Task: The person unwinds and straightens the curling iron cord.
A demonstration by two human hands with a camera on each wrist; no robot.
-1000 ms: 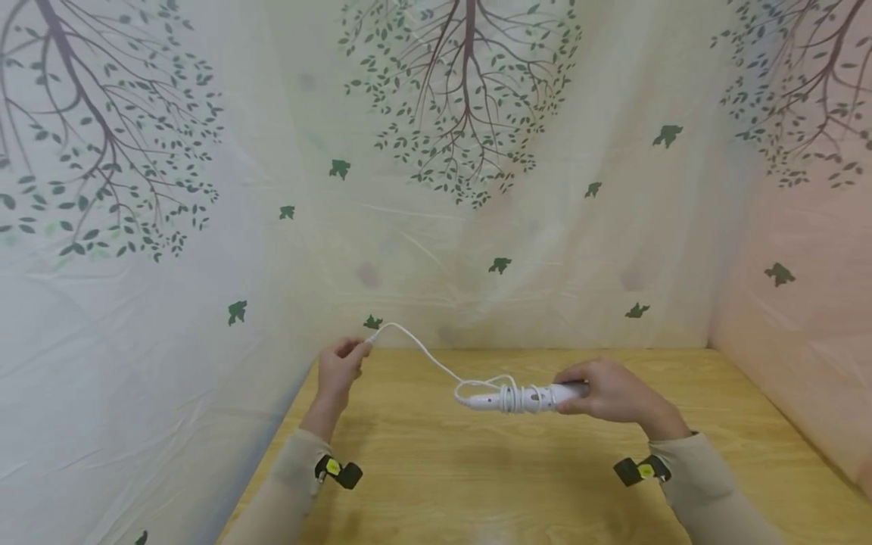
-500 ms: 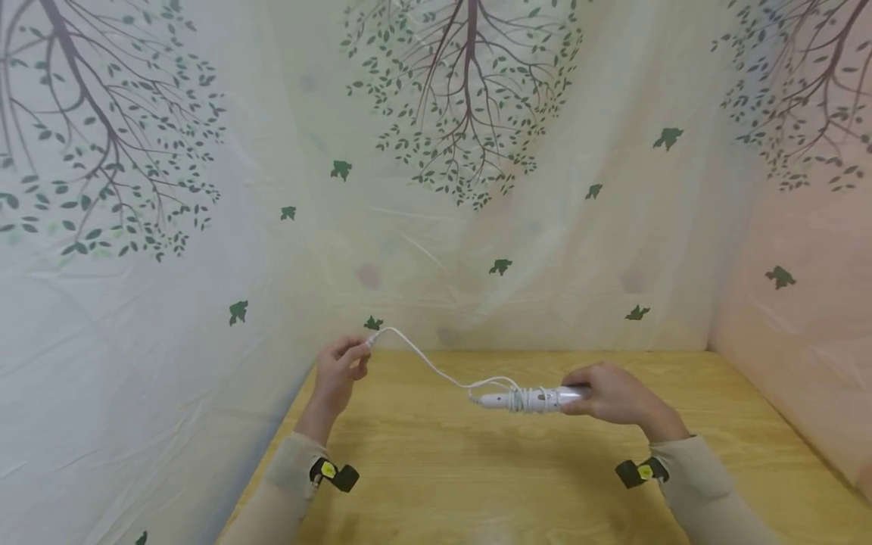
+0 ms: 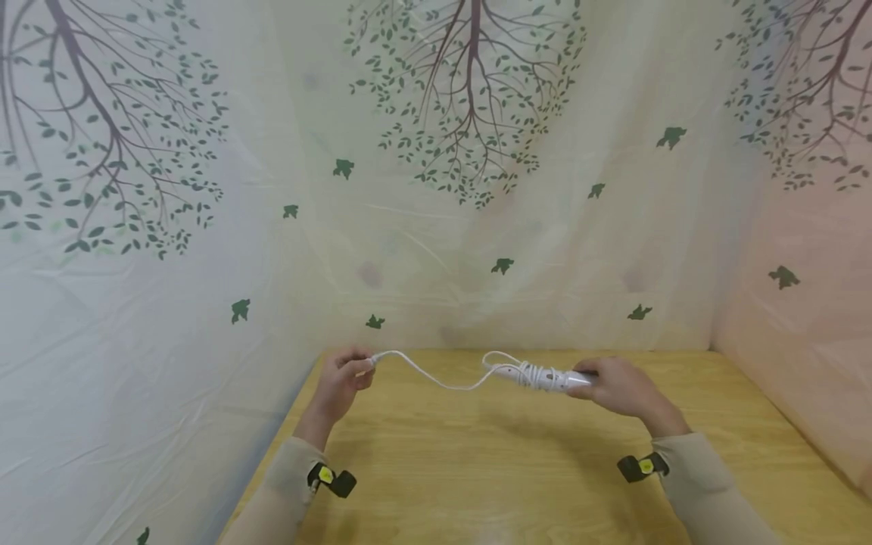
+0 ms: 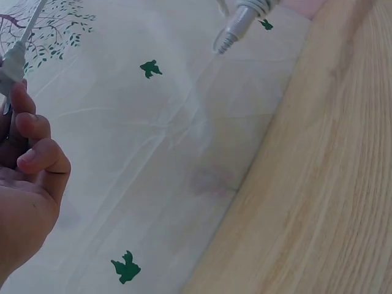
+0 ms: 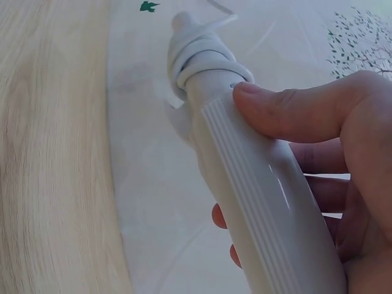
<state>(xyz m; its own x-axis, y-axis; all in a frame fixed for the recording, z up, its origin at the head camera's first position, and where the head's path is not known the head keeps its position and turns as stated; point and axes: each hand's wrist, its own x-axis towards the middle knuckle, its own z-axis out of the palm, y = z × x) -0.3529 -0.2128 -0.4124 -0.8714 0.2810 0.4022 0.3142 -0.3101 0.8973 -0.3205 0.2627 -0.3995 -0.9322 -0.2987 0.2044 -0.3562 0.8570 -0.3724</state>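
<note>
My right hand [image 3: 623, 387] grips a white hair straightener [image 5: 245, 184] by its ribbed body, the thumb lying along one side. Held above the table, the straightener points left with its cord end slightly raised. Several turns of white cord [image 5: 208, 64] wrap around its narrower part. From there a loose length of cord [image 3: 446, 387] sags across to my left hand [image 3: 344, 382]. That hand pinches the white plug [image 4: 12, 70] at the cord's end; the plug's prongs are mostly hidden by the fingers.
Beneath both hands lies a wooden table [image 3: 436, 469]. A pale sheet [image 3: 436, 257] printed with trees and green birds hangs along its back edge and both sides. Each wrist wears a black strap with a small camera.
The right hand has shifted slightly right and tilted the straightener's cord end upward. My left hand has dipped a little. The free cord between them now spans farther and sags lower.
</note>
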